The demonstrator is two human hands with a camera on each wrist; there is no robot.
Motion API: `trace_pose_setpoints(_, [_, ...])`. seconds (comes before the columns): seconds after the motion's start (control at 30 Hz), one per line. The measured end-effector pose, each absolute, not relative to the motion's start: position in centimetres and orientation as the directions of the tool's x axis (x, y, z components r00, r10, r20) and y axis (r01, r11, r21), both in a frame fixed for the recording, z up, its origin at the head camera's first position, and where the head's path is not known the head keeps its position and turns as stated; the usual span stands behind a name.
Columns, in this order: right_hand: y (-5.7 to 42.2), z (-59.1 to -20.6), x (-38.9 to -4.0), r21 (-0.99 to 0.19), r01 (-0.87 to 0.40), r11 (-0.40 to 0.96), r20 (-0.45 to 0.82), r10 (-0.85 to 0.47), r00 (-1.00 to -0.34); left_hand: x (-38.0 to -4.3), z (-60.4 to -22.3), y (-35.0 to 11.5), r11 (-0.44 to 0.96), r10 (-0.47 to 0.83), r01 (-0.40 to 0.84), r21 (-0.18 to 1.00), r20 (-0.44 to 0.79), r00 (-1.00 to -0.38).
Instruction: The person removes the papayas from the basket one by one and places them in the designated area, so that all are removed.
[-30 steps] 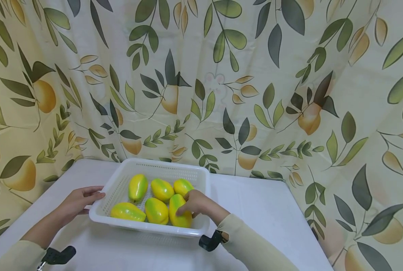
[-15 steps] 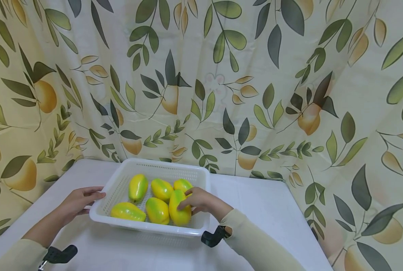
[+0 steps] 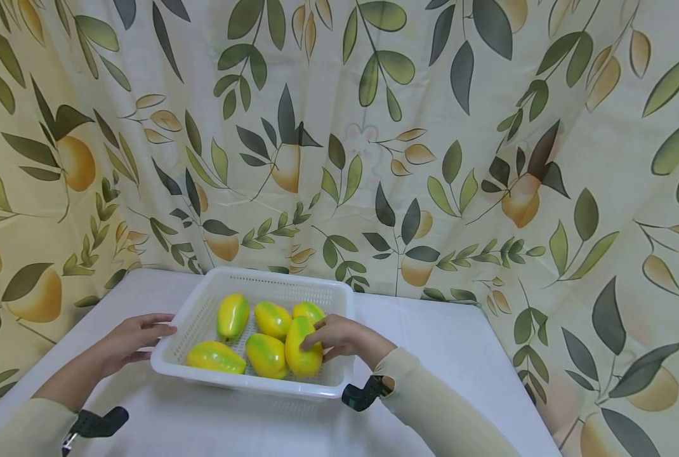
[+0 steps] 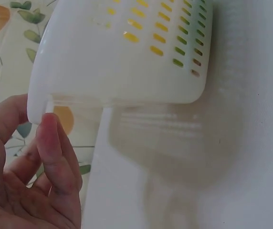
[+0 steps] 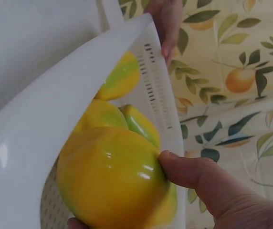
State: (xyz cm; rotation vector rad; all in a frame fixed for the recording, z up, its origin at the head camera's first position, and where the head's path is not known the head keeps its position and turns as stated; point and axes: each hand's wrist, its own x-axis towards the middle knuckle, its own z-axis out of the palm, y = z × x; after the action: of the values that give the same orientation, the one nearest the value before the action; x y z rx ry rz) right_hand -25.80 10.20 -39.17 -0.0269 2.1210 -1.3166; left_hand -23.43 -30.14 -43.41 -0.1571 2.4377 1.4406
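Note:
A white plastic basket (image 3: 242,381) with slotted walls holds several glossy yellow-green papayas. My left hand (image 3: 128,341) grips the basket's left rim, fingers on both sides of it in the left wrist view. Inside the basket at the right, my right hand (image 3: 345,336) grips a papaya (image 3: 303,358), its thumb on the near side. That papaya stands tilted up, overlapping another papaya (image 3: 308,311) behind it. In the right wrist view the thumb presses the held papaya (image 5: 110,176); most of the other fingers are hidden behind it.
More papayas lie at the basket's left and middle, including one papaya (image 3: 216,357) on its side at the front left. The basket sits on a white-covered table (image 3: 425,355). A leaf-and-fruit patterned curtain (image 3: 362,190) hangs behind and at both sides.
My right hand has tipped up and slightly raised the papaya it grips, while moving a little to the right. The left hand and basket have stayed nearly still.

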Motion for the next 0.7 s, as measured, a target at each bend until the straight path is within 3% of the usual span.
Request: trace_pose_setpoints(0.7, [11.3, -37.6, -26.7, -0.823, 0.291, 0.488, -0.497, -0.369, -0.785, -23.3, -43.7, -30.4, 0.417, 0.112, -0.232, 0.879, -0.303, -0.946])
